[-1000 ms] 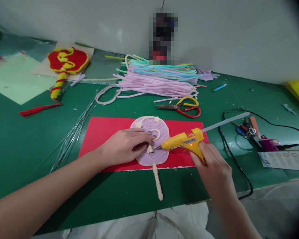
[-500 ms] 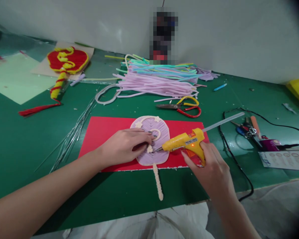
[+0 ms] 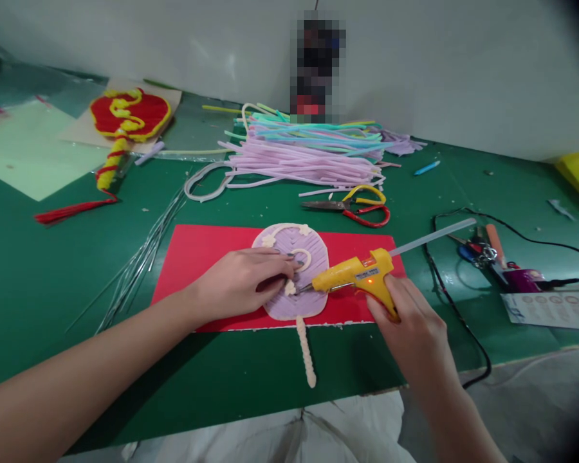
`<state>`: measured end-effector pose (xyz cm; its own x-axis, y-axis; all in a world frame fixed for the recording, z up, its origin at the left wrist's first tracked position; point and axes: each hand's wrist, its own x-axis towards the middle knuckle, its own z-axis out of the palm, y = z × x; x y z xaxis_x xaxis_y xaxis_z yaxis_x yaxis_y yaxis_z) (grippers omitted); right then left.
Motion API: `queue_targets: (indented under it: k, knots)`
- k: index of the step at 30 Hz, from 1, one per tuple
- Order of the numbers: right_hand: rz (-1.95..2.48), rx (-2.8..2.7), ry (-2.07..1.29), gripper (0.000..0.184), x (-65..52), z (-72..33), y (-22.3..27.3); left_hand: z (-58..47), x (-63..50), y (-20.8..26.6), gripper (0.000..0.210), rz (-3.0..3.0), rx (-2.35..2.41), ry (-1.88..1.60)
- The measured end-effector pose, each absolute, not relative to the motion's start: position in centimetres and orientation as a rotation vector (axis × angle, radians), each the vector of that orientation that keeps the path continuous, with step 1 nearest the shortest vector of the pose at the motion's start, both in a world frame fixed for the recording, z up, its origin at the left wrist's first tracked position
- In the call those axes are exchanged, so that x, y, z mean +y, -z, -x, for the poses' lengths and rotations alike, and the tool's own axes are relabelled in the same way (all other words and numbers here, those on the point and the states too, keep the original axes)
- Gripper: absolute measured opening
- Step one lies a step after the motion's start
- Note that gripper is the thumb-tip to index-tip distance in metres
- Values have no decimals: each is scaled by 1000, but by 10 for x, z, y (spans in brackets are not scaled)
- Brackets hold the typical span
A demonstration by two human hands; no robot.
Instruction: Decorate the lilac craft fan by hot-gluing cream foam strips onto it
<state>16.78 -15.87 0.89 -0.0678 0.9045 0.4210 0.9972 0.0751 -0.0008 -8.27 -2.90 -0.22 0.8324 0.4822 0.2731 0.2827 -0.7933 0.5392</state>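
A lilac fan (image 3: 313, 299) with a cream edge, cream flowers and a twisted cream handle (image 3: 305, 354) lies on a red board (image 3: 197, 257). My left hand (image 3: 246, 280) rests over the fan's left side, its fingers closed at a curled cream pipe cleaner (image 3: 305, 253); the fingertips are partly hidden. My right hand (image 3: 412, 321) grips a yellow hot glue gun (image 3: 354, 273), whose orange light is lit. The gun's metal nozzle points left, close to a small cream flower (image 3: 290, 289) beside my left fingers. A clear glue stick (image 3: 431, 236) sticks out of the gun's back.
Red-and-yellow handled scissors (image 3: 352, 206) lie beyond the board, before a pile of pastel pipe cleaners (image 3: 303, 161). Thin wires (image 3: 147, 251) lie left, below a red-and-yellow fan (image 3: 130, 119). A black cord (image 3: 444, 289) loops at right near keys (image 3: 482, 255).
My right thumb has shifted on the glue gun's grip, and the gun has moved very slightly left. My left hand holds its place on the fan.
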Motion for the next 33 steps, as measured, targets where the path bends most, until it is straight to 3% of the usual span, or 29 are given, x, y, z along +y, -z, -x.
queue_targets:
  k: [10, 21, 25, 33]
  knots:
    - [1864, -2038, 423, 31, -157, -170, -9, 83, -29, 2, 22, -2514, 562, -562]
    - [1932, -1979, 493, 19, -151, -172, -19, 83, -29, 1, 22, -2512, 574, -543]
    - [1990, -1774, 628, 31, -139, -207, -14, 84, -29, 2, 24, -2517, 578, -547]
    - [2156, -1550, 573, 51, -120, -242, 10, 84, -30, 4, 23, -2525, 623, -535]
